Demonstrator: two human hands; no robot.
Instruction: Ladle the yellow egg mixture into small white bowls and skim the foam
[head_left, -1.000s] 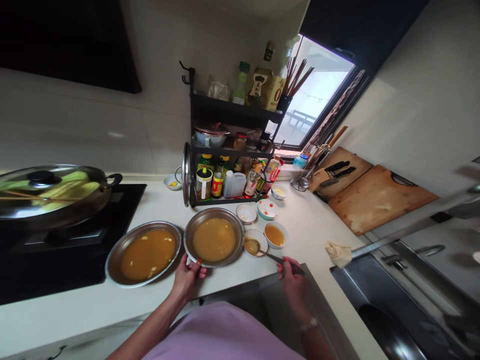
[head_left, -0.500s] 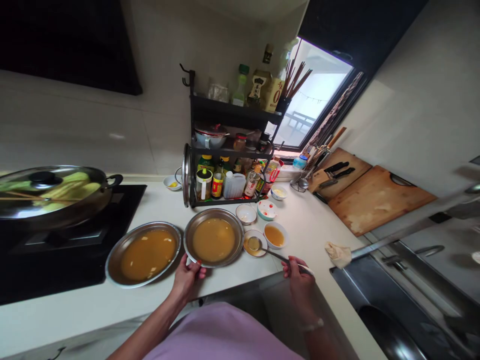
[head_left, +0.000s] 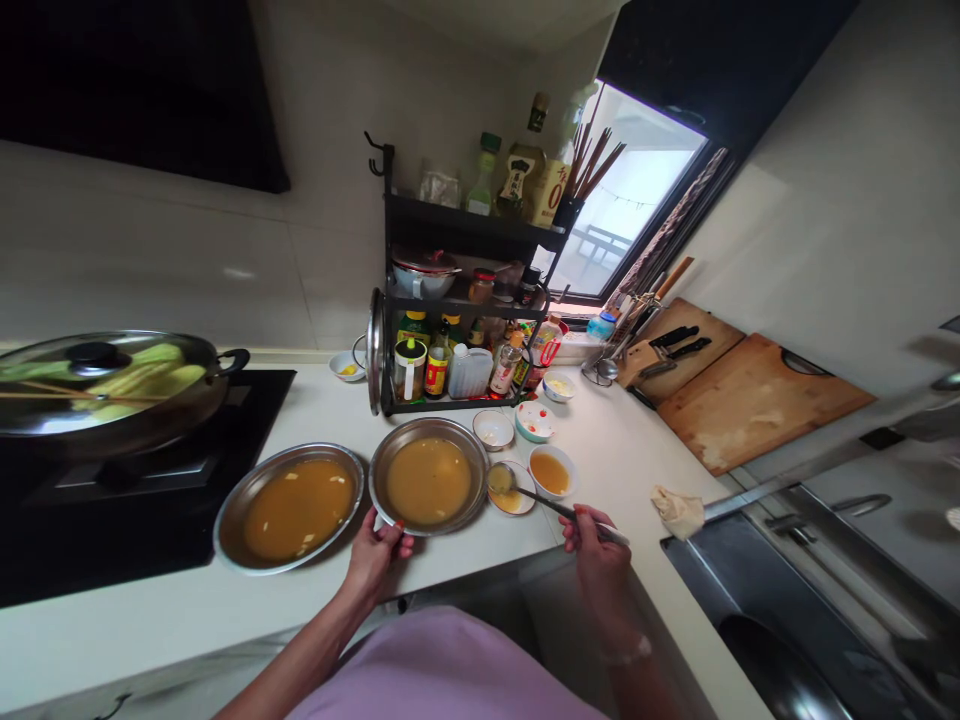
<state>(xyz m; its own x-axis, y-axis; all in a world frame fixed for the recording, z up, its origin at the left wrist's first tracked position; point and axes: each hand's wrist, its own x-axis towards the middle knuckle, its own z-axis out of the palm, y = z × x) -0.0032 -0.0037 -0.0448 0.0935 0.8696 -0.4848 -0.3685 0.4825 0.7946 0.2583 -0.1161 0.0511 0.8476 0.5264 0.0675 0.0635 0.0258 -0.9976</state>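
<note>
My left hand [head_left: 379, 553] grips the near rim of a round metal pan [head_left: 428, 476] filled with brownish-yellow liquid. My right hand [head_left: 595, 545] is closed round the handle of a metal spoon [head_left: 525, 490]. The spoon's bowl carries some of the same liquid and hovers between a small white bowl [head_left: 513, 497] and the pan's right edge. A second small bowl [head_left: 551, 470] of orange liquid stands just right of it. A larger metal pan [head_left: 291, 505] with the same liquid sits to the left, next to the first pan.
A covered wok [head_left: 105, 385] with green vegetables stands on the black stove at left. A black spice rack [head_left: 457, 300] with bottles stands behind the pans, small dishes in front. Wooden cutting boards [head_left: 750, 395] lean at right, a crumpled cloth [head_left: 677, 508] lies by the sink [head_left: 780, 620].
My right hand has lifted the loaded spoon out of the small white bowl and moved it left toward the round pan. My left hand has kept its hold on the rim.
</note>
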